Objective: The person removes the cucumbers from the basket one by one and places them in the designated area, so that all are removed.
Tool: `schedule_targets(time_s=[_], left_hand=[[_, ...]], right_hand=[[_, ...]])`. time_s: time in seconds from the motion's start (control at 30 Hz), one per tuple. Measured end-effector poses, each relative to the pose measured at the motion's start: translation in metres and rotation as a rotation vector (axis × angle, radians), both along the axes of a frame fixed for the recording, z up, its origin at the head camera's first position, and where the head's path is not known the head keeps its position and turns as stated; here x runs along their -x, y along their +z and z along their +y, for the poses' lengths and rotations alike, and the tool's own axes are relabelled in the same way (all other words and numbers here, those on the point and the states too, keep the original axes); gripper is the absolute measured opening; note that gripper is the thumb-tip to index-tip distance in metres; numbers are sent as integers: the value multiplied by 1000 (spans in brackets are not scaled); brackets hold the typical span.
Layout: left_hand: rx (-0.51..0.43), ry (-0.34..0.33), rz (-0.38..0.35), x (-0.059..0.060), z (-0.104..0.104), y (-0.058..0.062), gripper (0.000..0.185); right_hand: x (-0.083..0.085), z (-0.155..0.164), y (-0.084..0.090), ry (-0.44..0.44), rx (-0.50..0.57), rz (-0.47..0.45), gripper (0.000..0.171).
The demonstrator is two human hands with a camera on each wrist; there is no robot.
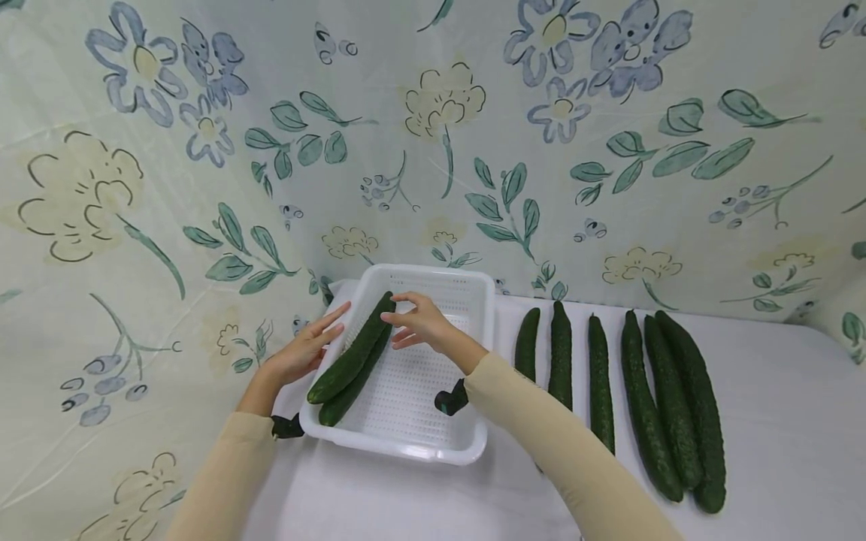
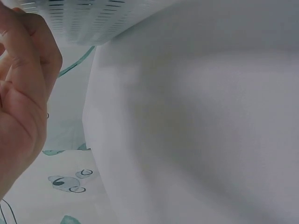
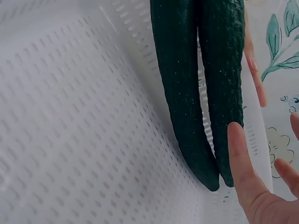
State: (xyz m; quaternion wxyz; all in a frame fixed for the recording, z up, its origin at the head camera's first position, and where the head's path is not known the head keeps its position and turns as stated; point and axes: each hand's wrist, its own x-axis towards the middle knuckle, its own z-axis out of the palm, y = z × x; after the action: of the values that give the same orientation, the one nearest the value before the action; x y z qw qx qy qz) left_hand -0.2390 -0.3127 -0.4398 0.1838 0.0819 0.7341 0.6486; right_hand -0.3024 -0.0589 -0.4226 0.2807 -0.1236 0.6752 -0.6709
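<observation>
Two dark green cucumbers (image 1: 353, 353) lie side by side along the left wall of a white perforated plastic basket (image 1: 433, 453). My right hand (image 1: 421, 321) is over the basket near their far ends, its fingers spread and nothing gripped. In the right wrist view its thumb (image 3: 240, 154) is by the end of one cucumber (image 3: 222, 70); whether it touches cannot be made out. Outside the left rim, my left hand (image 1: 306, 352) has its fingers extended, fingertips at or close to the basket. The left wrist view shows this hand (image 2: 21, 93) below the basket's slotted wall (image 2: 84, 23).
Several more cucumbers (image 1: 598, 376) lie lengthwise on the white tablecloth (image 1: 778, 421) right of the basket, partly hidden by my right sleeve (image 1: 561, 451). A flower-patterned cloth (image 1: 406, 188) hangs behind the table and down its left side.
</observation>
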Motion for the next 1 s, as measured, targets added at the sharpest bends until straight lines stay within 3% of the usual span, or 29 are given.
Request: schedule_targets(time_s=[0.5, 0.77, 1.0], left_hand=[[-4, -6, -18, 0, -1, -1, 53], [-6, -18, 11, 1, 1, -2, 53], [21, 25, 25, 6, -6, -17, 49]], right_hand=[[-20, -38, -9, -59, -32, 0, 65], [-19, -46, -26, -102, -44, 5, 61], [-19, -49, -29, -100, -19, 15, 63]])
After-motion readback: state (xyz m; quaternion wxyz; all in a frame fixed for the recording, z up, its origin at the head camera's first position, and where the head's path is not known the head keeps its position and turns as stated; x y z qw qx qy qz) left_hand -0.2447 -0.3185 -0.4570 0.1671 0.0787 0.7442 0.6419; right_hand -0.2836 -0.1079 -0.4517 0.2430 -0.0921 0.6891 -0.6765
